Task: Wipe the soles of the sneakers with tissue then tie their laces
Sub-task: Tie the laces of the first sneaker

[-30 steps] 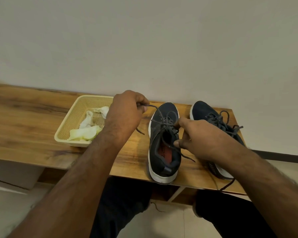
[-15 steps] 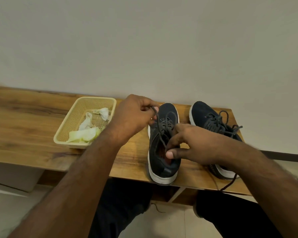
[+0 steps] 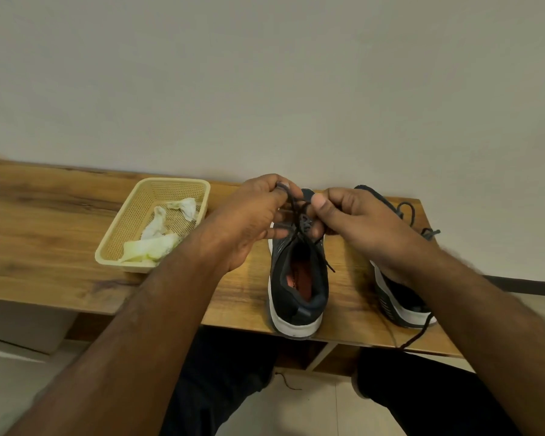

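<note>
Clearly the lace (image 3: 294,205) gets knotted above the near sneaker (image 3: 298,287), standing on the bench (image 3: 44,221): left hand (image 3: 249,221) and right hand (image 3: 356,225) each pinch a strand; used tissue (image 3: 158,234) lies discarded in the basket (image 3: 129,215).

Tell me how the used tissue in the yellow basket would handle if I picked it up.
Probably floppy: the tissue lies crumpled and draped in limp strips on the floor of the basket. Likely very light, since it looks thin and wrinkled. It may tear or come up in separate pieces, as several scraps lie apart; whether it is damp cannot be told.
</note>
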